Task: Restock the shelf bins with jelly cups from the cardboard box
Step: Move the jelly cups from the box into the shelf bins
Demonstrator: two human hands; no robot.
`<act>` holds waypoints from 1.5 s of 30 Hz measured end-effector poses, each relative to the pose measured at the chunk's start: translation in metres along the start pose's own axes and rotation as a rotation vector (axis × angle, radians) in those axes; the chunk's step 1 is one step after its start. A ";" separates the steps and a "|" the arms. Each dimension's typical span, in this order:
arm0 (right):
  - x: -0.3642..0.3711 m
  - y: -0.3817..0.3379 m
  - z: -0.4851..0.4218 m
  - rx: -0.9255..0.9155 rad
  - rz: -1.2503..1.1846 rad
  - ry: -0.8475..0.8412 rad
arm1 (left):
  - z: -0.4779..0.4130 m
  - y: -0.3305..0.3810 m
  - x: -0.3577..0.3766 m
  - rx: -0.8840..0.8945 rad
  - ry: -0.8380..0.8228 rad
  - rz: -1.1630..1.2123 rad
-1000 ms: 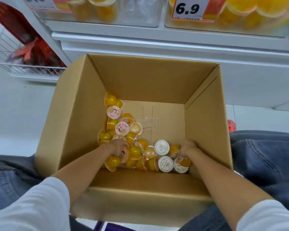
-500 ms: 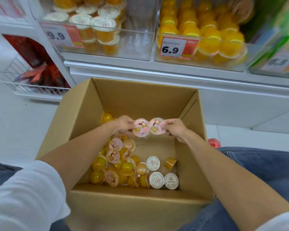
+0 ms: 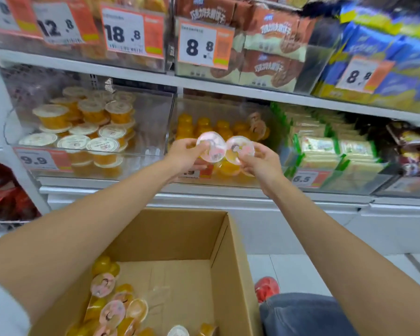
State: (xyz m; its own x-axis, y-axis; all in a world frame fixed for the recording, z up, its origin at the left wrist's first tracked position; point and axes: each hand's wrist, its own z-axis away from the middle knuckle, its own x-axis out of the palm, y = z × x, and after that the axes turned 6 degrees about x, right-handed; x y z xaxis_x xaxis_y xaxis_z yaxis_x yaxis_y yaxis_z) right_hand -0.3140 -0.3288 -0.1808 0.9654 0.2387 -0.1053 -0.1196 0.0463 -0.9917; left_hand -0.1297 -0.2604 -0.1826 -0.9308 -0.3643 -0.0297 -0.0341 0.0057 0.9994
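Both of your hands have come up out of the cardboard box [image 3: 177,238] since half a second ago. Your view has lifted with them, so the shelves now fill the upper half and only the far part of the box shows along the bottom edge.

Your left hand [image 3: 183,155] and right hand [image 3: 263,163] each hold one jelly cup in front of the middle bin [image 3: 228,110], which sits at the front edge of the lower shelf [image 3: 107,187]. The fingers [image 3: 194,146] of your left hand curl round the rim of the left cup [image 3: 210,146], its pink lid facing you. Your right hand pinches the right cup [image 3: 240,150] the same way. The two cups touch edge to edge between your hands. They hide part of the bin's front wall. You cannot tell from this view whether they are already over its rim or just short of it.

Inside the middle bin, small orange cups [image 3: 203,123] stand in rows toward the back. The left bin [image 3: 153,117] holds larger orange cups with white lids, and a 9.9 price tag [image 3: 38,160] is fixed to its front. Green-and-white packets [image 3: 325,146] fill the bin on the right.

Down in the box, loose jelly cups [image 3: 107,309] lie along the left wall, some lid up and some on their sides. A red object [image 3: 267,287] sits on the floor just beside the box's right wall, next to your knee [image 3: 308,314] in blue jeans.
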 end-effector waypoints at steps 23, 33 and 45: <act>-0.012 -0.039 -0.073 -0.248 0.602 -0.234 | -0.075 -0.005 0.055 0.302 0.046 -0.292; -0.059 -0.017 -0.088 -0.283 1.329 0.318 | -0.063 -0.006 0.032 0.450 -0.058 -0.977; -0.026 -0.008 -0.031 -0.503 1.201 0.215 | -0.012 -0.024 0.014 0.522 0.162 -0.770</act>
State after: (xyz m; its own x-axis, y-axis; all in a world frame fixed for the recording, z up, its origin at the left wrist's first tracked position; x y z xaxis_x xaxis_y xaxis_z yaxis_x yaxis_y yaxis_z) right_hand -0.3305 -0.3653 -0.1727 0.3423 -0.2823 -0.8962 -0.8685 -0.4591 -0.1871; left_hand -0.1371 -0.2766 -0.2067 -0.5236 -0.5664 -0.6364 -0.8138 0.1114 0.5703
